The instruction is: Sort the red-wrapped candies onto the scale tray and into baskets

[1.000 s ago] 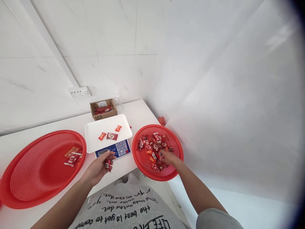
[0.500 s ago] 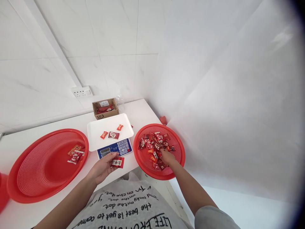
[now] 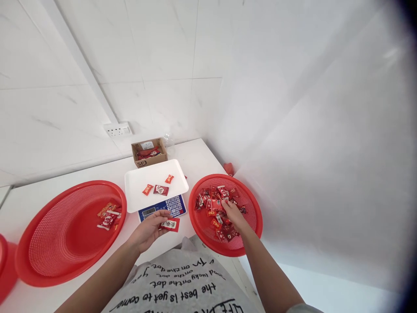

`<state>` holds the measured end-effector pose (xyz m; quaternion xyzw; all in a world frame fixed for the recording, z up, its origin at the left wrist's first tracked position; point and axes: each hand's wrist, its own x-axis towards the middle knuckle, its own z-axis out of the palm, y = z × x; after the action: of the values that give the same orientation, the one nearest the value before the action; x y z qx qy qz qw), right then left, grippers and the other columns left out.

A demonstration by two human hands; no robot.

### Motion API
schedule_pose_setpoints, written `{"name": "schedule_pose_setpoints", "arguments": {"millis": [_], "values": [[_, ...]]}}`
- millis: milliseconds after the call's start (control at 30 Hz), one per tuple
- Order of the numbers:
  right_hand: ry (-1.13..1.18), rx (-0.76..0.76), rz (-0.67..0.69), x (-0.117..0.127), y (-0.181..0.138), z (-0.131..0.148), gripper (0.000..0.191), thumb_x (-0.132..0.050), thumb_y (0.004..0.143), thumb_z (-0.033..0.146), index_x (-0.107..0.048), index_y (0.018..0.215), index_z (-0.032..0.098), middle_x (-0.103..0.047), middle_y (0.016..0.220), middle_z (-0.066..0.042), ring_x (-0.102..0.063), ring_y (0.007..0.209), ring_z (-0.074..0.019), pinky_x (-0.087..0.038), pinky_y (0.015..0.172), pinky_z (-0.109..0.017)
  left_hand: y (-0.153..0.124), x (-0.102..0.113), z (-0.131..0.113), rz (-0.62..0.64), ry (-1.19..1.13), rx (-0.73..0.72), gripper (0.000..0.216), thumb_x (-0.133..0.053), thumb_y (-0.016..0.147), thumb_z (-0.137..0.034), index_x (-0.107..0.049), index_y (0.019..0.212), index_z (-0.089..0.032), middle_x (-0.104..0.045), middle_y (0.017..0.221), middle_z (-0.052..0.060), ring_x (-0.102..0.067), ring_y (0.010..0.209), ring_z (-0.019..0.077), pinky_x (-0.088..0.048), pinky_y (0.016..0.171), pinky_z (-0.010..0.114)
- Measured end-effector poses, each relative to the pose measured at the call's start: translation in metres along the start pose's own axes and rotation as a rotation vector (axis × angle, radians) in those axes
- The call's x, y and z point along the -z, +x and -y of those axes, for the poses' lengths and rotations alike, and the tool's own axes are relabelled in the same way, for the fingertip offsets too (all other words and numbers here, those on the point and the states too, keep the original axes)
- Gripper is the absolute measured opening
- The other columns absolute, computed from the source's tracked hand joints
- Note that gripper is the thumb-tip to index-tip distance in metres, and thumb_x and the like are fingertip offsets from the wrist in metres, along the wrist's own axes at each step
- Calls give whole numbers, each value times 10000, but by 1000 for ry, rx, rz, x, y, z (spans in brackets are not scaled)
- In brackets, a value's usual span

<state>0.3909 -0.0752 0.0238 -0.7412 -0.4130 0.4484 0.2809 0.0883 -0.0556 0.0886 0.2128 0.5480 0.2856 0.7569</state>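
My left hand (image 3: 152, 229) is closed on a red wrapped candy (image 3: 170, 224), held just in front of the scale's blue keypad (image 3: 176, 205). On the scale's white tray (image 3: 137, 182) lie three wrapped candies, two small orange-red ones and a larger dark red one (image 3: 160, 190). Over the right red basket (image 3: 256, 213), my right hand (image 3: 233, 214) pinches a red candy packet (image 3: 216, 204) above a heap of mixed red candies (image 3: 224, 232). Part of that packet is hidden behind the fingers.
A larger red basket (image 3: 24, 243) stands at the left with several wrapped candies at its right side. Behind the scale is a small cardboard box (image 3: 150, 161) with red packets. Another red container (image 3: 8, 269) shows at the left edge. A wall socket (image 3: 117, 129) is above the table.
My right hand has lifted slightly out of the heap, and a red packet now shows in its fingers. The left hand still holds its candy. The whole view has shifted a little.
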Motion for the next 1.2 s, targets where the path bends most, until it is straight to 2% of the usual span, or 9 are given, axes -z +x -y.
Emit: {"name": "schedule_pose_setpoints", "arguments": {"millis": [133, 233, 367, 500, 733, 967, 1100, 1200], "values": [[333, -33, 72, -9, -5, 25, 260, -477, 852, 491, -527, 801, 240, -645, 795, -37, -645, 746, -203, -548, 716, -334, 7, 3, -3, -12, -6, -37, 196, -552, 793, 8, -600, 906, -145, -693, 905, 67, -681, 780, 131, -549, 720, 224], [416, -35, 104, -14, -3, 35, 218, -535, 839, 460, -558, 803, 245, -644, 746, -28, -636, 723, -202, -540, 726, -338, 18, 9, -5, -31, -15, -72, 167, -581, 797, -12, -598, 895, -147, -691, 913, 66, -680, 804, 129, -548, 740, 218], [393, 0, 154, -22, 8, 32, 234, -568, 833, 459, -571, 816, 226, -650, 759, -20, -619, 677, -168, -522, 674, -304, 42, 24, -4, -56, 20, -120, 144, -612, 805, -61, -600, 907, -162, -677, 903, 43, -662, 758, 108, -545, 680, 197], [269, 60, 230, -29, 29, 28, 275, -531, 854, 484, -569, 828, 213, -637, 704, 2, -602, 645, -147, -490, 649, -284, 66, 38, 7, -18, -6, -150, 97, -606, 820, -107, -612, 896, -167, -661, 876, 31, -651, 741, 118, -559, 675, 234], [133, 194, 317, -51, 70, 52, 291, -534, 857, 467, -504, 728, 207, -608, 654, 26, -587, 612, -133, -473, 621, -260, 80, 47, 39, 35, -57, -129, 88, -618, 815, -131, -635, 897, -159, -666, 881, 53, -644, 764, 140, -563, 675, 268], [91, 182, 359, -88, 88, 82, 269, -507, 893, 413, -568, 769, 183, -653, 663, 1, -558, 555, -107, -422, 531, -207, 66, 57, 53, 1, -92, -116, 96, -634, 805, -156, -633, 901, -166, -664, 873, 47, -634, 746, 135, -551, 681, 278], [120, 102, 360, -103, 81, 102, 296, -472, 912, 405, -590, 793, 161, -654, 656, -14, -536, 509, -86, -397, 486, -182, 34, 49, 41, 11, -101, -85, 112, -639, 797, -168, -619, 907, -170, -664, 887, 49, -637, 779, 149, -545, 706, 298], [124, 48, 362, -105, 69, 119, 315, -443, 921, 420, -602, 997, 160, -700, 825, -60, -589, 565, -96, -438, 520, -193, 3, 37, 23, 27, -100, -67, 121, -658, 775, -176, -616, 888, -171, -664, 878, 48, -635, 778, 149, -534, 707, 291]]}}
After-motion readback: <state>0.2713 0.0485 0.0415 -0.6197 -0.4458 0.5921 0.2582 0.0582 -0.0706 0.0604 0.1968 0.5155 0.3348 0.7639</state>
